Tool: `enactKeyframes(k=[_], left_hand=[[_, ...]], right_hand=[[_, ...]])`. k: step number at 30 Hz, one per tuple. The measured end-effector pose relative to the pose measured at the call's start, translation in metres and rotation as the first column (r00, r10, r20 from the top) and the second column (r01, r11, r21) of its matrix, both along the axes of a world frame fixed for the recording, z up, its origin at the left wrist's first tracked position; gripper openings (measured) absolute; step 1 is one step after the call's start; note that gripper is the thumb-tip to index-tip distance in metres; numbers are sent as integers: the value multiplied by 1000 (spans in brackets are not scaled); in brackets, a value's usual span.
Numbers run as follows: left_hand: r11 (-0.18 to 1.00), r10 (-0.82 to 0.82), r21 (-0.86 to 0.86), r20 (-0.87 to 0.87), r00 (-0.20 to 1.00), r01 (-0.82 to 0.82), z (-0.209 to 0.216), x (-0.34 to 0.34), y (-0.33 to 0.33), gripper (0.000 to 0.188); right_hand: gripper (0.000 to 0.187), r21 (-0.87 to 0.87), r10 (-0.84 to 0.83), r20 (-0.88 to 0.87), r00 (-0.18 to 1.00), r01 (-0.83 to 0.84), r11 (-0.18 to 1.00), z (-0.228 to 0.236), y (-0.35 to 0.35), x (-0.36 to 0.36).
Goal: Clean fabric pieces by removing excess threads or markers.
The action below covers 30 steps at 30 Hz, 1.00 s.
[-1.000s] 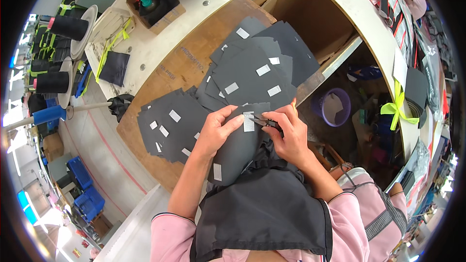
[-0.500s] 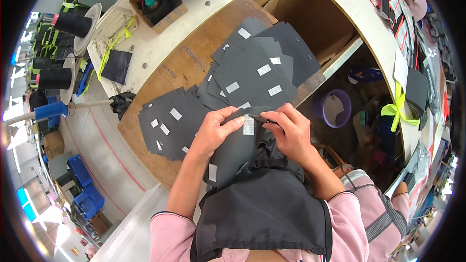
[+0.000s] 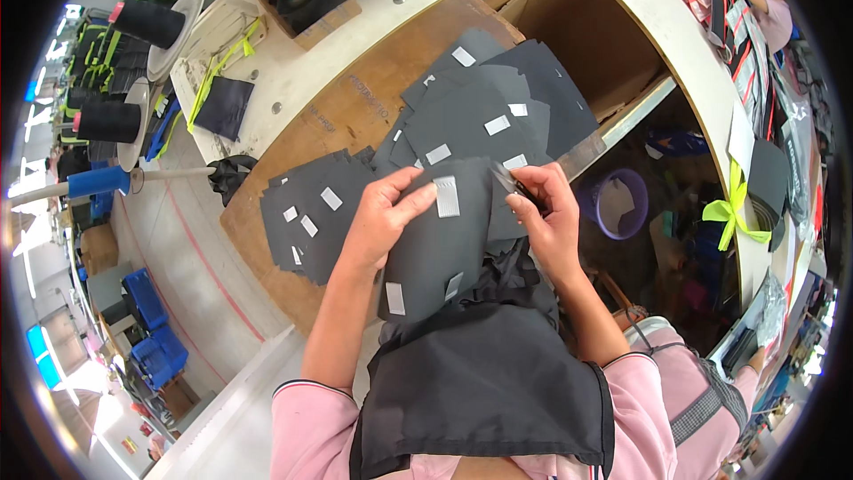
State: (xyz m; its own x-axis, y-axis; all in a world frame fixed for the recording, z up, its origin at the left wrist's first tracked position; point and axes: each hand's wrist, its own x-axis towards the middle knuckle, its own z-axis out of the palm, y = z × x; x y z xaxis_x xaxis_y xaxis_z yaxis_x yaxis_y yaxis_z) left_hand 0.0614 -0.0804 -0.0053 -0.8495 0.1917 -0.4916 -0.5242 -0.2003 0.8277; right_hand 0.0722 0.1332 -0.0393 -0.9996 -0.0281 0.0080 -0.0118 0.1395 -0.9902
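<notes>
A dark grey fabric panel [image 3: 426, 253] with small white patches hangs from my left hand [image 3: 380, 218], its top edge pinched between thumb and fingers near one patch. My right hand [image 3: 551, 218] is closed around small thread snips [image 3: 505, 181], whose pointed metal blades lie by the panel's upper right edge. The snips' handle is mostly hidden in my palm. Beyond my hands, a pile of similar panels [image 3: 462, 107] is spread on a brown board [image 3: 258, 200]. A second, smaller pile [image 3: 315, 204] lies to the left of my left hand.
An open cardboard box [image 3: 586, 31] sits beyond the board at the right. Below it stands a purple bin [image 3: 617, 204]. Black thread cones [image 3: 147, 24] are at the far left, and a small box [image 3: 306, 0] holds a green-topped item. Someone in pink is at the lower right.
The panel has opened out flatter, and its top edge is no longer bunched between both hands. My right hand has moved right and up, away from the patch, and the snips' blades now show.
</notes>
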Motion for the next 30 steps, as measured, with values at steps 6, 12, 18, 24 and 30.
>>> enactKeyframes(k=[6,12,18,24,30], left_hand=[[959,275,91,-45,960,-270,-3,-4,3,18],[952,303,4,-147,942,-306,-14,9,11,18],[941,291,-100,-242,926,-322,-11,11,19,18],[950,257,-122,-226,940,-289,-15,22,-10,40],[791,-306,-609,-474,825,-57,2,3,-19,56]], right_hand=[[39,-669,471,648,599,152,727,-11,-7,38],[34,-635,452,750,483,337,695,-24,-14,43],[28,-718,554,688,468,331,612,-41,-12,49],[7,-499,115,693,711,359,789,-16,-6,9],[18,-222,279,485,829,-191,956,16,-2,-22]])
